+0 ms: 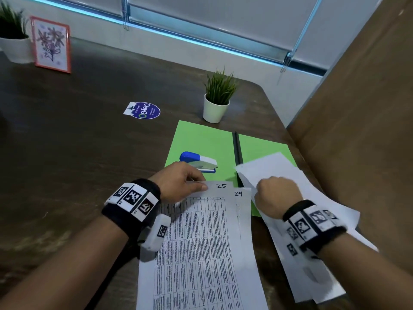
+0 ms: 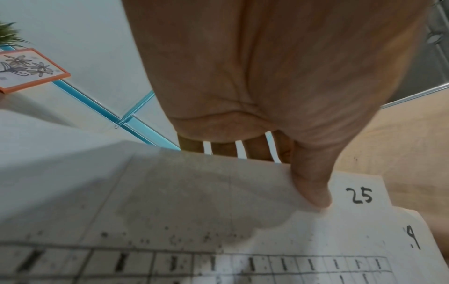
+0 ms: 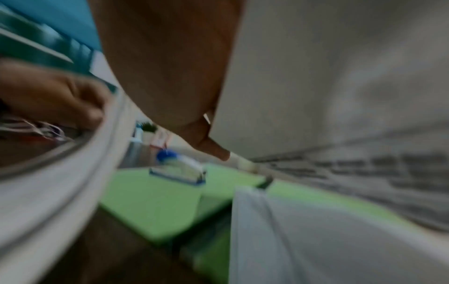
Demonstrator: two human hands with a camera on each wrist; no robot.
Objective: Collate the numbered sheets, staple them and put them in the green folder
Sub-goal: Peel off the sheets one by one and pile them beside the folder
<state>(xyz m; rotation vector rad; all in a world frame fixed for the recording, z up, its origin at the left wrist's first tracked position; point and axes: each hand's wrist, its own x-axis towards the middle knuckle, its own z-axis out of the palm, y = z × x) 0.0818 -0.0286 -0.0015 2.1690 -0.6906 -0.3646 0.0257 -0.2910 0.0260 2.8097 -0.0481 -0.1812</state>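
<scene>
On the bench [image 1: 78, 153], just in front of me, the sheet marked 25 [image 1: 201, 242] lies on top of the sheet marked 24 [image 1: 242, 206], which shows only as a strip along its right side. My left hand [image 1: 178, 177] takes the top edge of sheet 25: in the left wrist view the thumb [image 2: 313, 184] presses on the paper near the number and the fingers go under the edge, so this grip is a pinch on the sheet. My right hand [image 1: 274, 195] is curled around the loose sheets [image 1: 312, 253], which fan out to the right; this grip is closed on them, though the right wrist view is too blurred to show the fingers well.

The green folder [image 1: 205, 142] lies open behind the papers, and the stapler [image 1: 199, 162] rests on its left half.

I judge the paper to be very light and soft; it bends and slides easily over the sheet below. I would hold it by the top corners or edges, with a gentle pinch, and tap the edges even on the bench before stapling. A hard squeeze may crease it, and the loose pack can slip apart.
</scene>
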